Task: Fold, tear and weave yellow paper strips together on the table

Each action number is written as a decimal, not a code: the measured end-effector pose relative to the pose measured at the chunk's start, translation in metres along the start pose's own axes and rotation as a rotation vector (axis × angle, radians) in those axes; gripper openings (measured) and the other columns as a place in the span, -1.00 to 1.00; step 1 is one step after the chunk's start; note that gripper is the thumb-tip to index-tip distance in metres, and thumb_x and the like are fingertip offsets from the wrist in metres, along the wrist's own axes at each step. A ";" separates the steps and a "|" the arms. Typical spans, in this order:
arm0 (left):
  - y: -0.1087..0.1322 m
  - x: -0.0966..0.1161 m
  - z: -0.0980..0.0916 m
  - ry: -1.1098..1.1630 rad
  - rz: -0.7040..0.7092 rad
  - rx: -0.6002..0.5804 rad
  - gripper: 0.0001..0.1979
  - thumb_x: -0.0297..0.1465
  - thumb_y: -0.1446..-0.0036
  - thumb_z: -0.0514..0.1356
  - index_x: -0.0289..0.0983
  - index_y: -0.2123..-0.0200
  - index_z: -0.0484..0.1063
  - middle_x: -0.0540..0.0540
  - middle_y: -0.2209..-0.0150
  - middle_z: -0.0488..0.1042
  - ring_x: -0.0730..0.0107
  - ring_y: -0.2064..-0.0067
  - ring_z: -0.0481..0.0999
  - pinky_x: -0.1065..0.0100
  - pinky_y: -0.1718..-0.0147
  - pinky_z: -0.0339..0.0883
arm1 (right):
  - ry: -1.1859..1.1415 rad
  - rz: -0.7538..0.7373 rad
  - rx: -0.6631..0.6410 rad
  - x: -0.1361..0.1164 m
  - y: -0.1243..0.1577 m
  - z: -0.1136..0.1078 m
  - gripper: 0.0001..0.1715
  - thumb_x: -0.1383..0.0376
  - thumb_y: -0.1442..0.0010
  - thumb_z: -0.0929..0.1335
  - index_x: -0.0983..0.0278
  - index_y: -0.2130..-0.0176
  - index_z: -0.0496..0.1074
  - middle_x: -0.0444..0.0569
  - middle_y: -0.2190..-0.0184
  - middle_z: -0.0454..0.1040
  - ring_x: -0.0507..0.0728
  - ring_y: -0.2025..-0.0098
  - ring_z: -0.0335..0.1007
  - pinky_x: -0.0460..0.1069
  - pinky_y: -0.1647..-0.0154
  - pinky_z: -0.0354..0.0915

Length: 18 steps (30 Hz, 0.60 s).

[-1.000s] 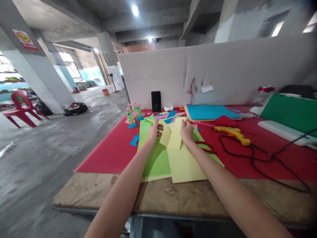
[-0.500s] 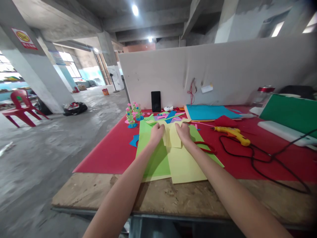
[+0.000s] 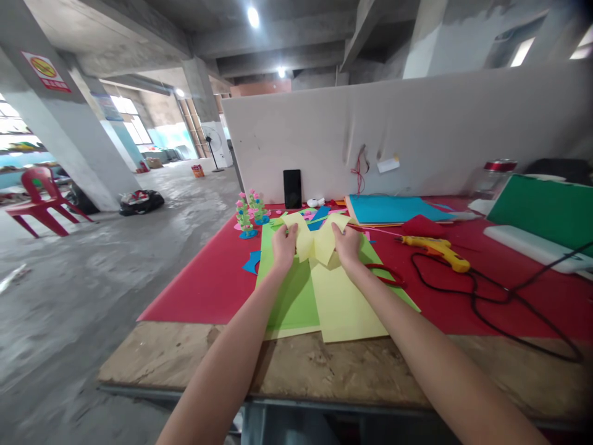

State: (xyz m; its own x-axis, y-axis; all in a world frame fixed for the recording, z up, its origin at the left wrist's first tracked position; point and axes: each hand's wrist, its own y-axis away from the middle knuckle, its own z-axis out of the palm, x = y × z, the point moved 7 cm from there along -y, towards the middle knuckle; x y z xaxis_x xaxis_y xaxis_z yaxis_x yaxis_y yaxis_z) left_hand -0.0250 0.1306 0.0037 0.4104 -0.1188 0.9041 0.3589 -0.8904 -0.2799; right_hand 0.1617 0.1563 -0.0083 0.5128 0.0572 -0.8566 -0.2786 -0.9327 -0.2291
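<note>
Both my hands hold a pale yellow paper piece (image 3: pixel 315 242), lifted a little above the table. My left hand (image 3: pixel 283 246) pinches its left part and my right hand (image 3: pixel 347 245) pinches its right part, so the piece folds into a V between them. Under them lie a larger yellow sheet (image 3: pixel 345 303) and a green sheet (image 3: pixel 287 290) on the red table cover (image 3: pixel 204 284).
A yellow glue gun (image 3: pixel 438 249) with a black cable (image 3: pixel 500 303) lies to the right, with red scissors (image 3: pixel 386 274) by my right wrist. Blue sheets (image 3: pixel 389 209), paper trees (image 3: pixel 245 216), a black phone (image 3: pixel 291 188) and a white partition (image 3: pixel 417 130) stand behind. Green board (image 3: pixel 542 207) far right.
The yellow piece lay folded flat under my hands; now both hands have lifted it and spread its two halves upward into a V.
</note>
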 end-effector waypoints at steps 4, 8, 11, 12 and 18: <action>0.000 0.001 -0.002 0.009 0.003 0.029 -0.72 -0.26 -0.15 -0.01 -0.39 0.37 0.30 0.06 0.58 0.26 0.64 0.64 0.22 0.53 0.67 0.16 | -0.018 -0.024 -0.035 -0.003 0.001 0.006 -0.67 0.14 -0.19 0.19 0.36 0.28 0.33 -0.08 0.40 0.36 -0.01 0.43 0.30 -0.05 0.41 0.29; 0.002 0.004 0.003 -0.002 0.028 0.029 -0.73 -0.28 -0.16 -0.01 -0.38 0.30 0.31 -0.02 0.44 0.35 0.54 0.48 0.35 0.42 0.51 0.29 | 0.001 -0.060 -0.060 -0.008 0.008 0.013 -0.70 0.17 -0.17 0.22 0.37 0.26 0.33 -0.06 0.36 0.36 0.01 0.38 0.31 -0.02 0.36 0.29; 0.007 0.006 0.013 -0.018 0.070 -0.026 -0.75 -0.29 -0.14 0.02 -0.37 0.26 0.31 -0.07 0.35 0.37 0.47 0.37 0.38 0.34 0.39 0.32 | 0.037 -0.065 -0.034 -0.011 0.014 0.014 -0.73 0.20 -0.17 0.23 0.37 0.24 0.32 -0.04 0.31 0.35 0.03 0.32 0.31 0.01 0.30 0.28; 0.009 0.007 0.017 -0.024 0.086 -0.050 -0.76 -0.30 -0.13 0.03 -0.37 0.26 0.31 -0.07 0.33 0.37 0.46 0.36 0.39 0.33 0.38 0.32 | 0.047 -0.061 -0.023 -0.011 0.015 0.013 -0.73 0.20 -0.18 0.22 0.36 0.24 0.32 -0.03 0.30 0.35 0.03 0.31 0.31 0.01 0.29 0.28; 0.012 0.004 0.020 -0.069 0.117 -0.056 -0.77 -0.30 -0.14 0.02 -0.37 0.37 0.32 -0.02 0.44 0.34 0.53 0.46 0.34 0.40 0.46 0.28 | 0.051 -0.039 0.064 -0.006 0.009 0.004 -0.70 0.18 -0.19 0.20 0.36 0.21 0.31 -0.02 0.28 0.35 0.04 0.29 0.31 0.02 0.28 0.28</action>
State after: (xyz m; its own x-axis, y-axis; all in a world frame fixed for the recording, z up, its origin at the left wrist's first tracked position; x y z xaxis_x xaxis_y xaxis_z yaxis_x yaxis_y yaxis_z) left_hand -0.0020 0.1284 -0.0023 0.5040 -0.1947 0.8415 0.2589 -0.8954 -0.3622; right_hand 0.1530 0.1487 -0.0066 0.5643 0.0730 -0.8223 -0.3084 -0.9053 -0.2920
